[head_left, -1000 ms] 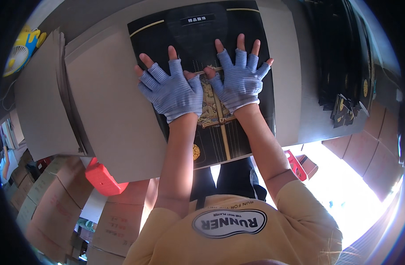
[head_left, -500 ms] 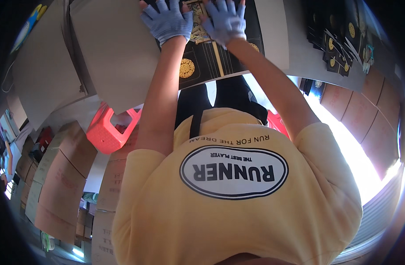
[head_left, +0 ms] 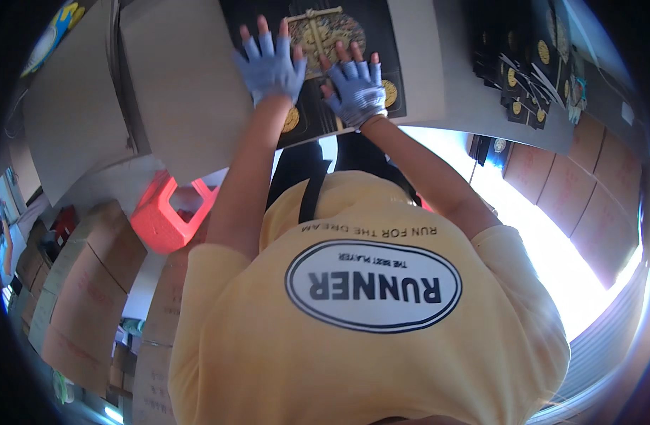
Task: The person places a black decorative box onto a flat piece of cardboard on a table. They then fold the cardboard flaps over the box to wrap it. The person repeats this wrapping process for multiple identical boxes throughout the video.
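Observation:
A black printed sheet lies on the table in front of me, bearing a large ornate gold design and smaller gold round emblems near its close edge. My left hand, in a grey-blue fingerless glove, rests flat on the left part of the sheet, fingers spread. Wearing a matching glove, my right hand lies open near the sheet's close right corner, partly over a gold strip. Neither hand grips anything. The palms hide part of the print.
Large grey boards cover the table to the left. At the right sits a pile of black and gold printed pieces. Below the table stand a red plastic stool and stacked cardboard boxes; more boxes are at the right.
Both hands have slid back toward me over the black sheet, the right one more. More of the gold design beyond the fingers now shows. The whole view has shifted slightly.

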`<move>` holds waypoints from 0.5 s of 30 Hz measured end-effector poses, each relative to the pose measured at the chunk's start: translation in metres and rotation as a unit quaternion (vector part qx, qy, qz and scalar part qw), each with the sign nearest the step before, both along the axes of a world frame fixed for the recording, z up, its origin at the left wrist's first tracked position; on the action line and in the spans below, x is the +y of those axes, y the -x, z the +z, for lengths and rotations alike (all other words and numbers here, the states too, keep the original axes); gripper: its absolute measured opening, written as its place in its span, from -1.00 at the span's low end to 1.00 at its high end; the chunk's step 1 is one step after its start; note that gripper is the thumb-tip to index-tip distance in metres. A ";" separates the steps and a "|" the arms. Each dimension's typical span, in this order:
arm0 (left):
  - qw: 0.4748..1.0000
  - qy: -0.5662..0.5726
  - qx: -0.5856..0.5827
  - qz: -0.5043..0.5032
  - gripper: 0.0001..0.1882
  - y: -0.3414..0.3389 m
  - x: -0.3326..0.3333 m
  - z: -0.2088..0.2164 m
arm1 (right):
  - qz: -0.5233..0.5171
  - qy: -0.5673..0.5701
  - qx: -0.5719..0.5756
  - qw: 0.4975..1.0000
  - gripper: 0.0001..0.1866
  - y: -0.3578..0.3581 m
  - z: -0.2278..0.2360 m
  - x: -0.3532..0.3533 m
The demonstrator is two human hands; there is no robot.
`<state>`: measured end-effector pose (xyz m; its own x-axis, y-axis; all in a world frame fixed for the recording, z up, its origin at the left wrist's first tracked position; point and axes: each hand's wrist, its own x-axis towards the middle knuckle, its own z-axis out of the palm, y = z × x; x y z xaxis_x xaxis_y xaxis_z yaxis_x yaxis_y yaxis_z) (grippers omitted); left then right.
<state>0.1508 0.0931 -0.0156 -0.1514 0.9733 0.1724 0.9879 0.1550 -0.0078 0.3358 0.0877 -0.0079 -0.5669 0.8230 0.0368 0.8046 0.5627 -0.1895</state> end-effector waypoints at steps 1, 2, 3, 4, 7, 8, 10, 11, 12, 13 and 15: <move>1.000 0.020 -0.004 -0.016 -0.40 -0.007 -0.014 0.001 | -0.002 -0.006 0.010 1.000 -0.37 0.001 -0.001 0.000; 0.999 0.041 -0.007 -0.036 -0.39 -0.014 -0.028 0.000 | -0.003 -0.010 0.020 1.000 -0.37 0.001 -0.001 0.002; 0.997 0.041 -0.036 -0.050 -0.38 -0.021 -0.043 0.000 | -0.002 -0.009 0.030 1.000 -0.37 0.001 0.000 0.000; 0.995 0.039 -0.064 -0.065 -0.38 -0.027 -0.054 -0.001 | -0.006 -0.004 0.041 0.999 -0.37 0.001 0.000 0.000; 0.991 0.025 -0.098 -0.087 -0.35 -0.033 -0.076 -0.005 | 0.007 0.001 0.024 1.000 -0.36 0.002 0.004 0.001; 0.991 0.015 -0.102 -0.090 -0.35 -0.034 -0.075 -0.004 | 0.006 0.002 0.031 0.999 -0.36 0.002 0.004 0.001; 0.989 0.036 -0.116 -0.084 -0.34 -0.037 -0.069 -0.001 | 0.008 0.006 0.046 0.999 -0.37 0.002 0.002 0.001; 0.989 0.052 -0.120 -0.074 -0.34 -0.036 -0.073 0.000 | 0.015 0.015 0.025 0.999 -0.37 0.002 0.001 0.001; 0.986 0.055 -0.129 -0.086 -0.34 -0.036 -0.077 0.001 | 0.017 0.000 0.023 1.000 -0.37 0.002 -0.002 0.000; 0.983 0.060 -0.145 -0.093 -0.34 -0.039 -0.079 0.001 | 0.020 -0.014 0.021 0.999 -0.37 0.000 -0.005 0.000; 0.978 0.046 -0.167 -0.116 -0.35 -0.043 -0.088 -0.003 | 0.023 -0.039 0.022 0.999 -0.35 0.000 -0.007 0.002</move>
